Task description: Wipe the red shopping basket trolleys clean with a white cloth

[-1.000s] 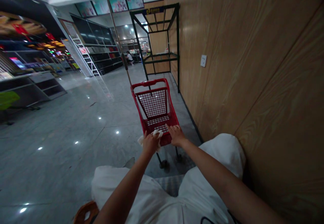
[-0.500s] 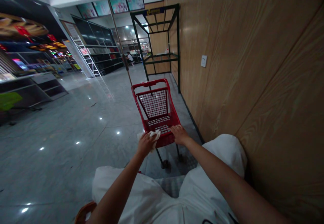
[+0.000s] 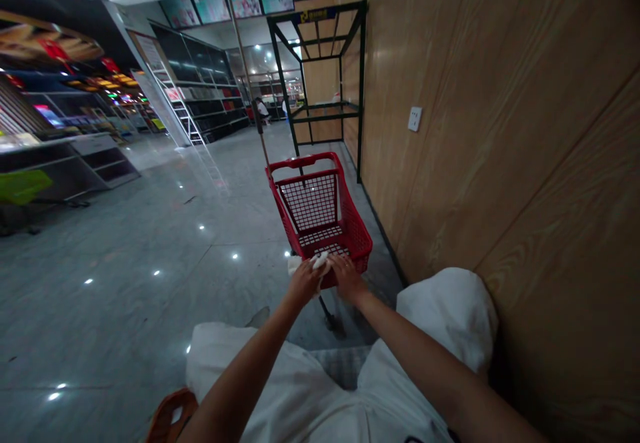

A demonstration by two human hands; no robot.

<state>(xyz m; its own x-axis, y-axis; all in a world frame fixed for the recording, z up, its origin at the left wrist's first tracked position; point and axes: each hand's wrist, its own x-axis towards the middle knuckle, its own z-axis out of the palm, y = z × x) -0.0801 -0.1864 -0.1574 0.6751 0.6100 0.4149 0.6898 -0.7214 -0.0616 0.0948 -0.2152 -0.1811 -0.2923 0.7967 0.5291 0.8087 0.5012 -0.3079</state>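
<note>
In front of my knees stands a small red plastic shopping cart (image 3: 361, 239), with its near rim towards me. My left hand (image 3: 303, 281) is closed on a whitish cloth (image 3: 295, 265), pressing it against that rim. Right beside it, my right hand (image 3: 349, 279) has its fingers curled over the same rim, almost touching the cloth. A grid flap (image 3: 310, 201) hangs inside the basket below the cart's far handle. A long thin pole (image 3: 243, 46) rises at the far left corner of the cart.
A wood-panelled wall (image 3: 450, 163) with a socket (image 3: 415, 119) runs close on my right. Behind the cart stands a dark metal frame (image 3: 361, 96). Grey shiny floor (image 3: 175, 249) stretches left towards a counter (image 3: 100, 159) and a ladder (image 3: 183, 113). A person (image 3: 263, 111) is far back.
My right hand has shifted left along the rim, closer to my left hand. The cart is turned slightly, and more of its right side shows. The whole view has swung a little.
</note>
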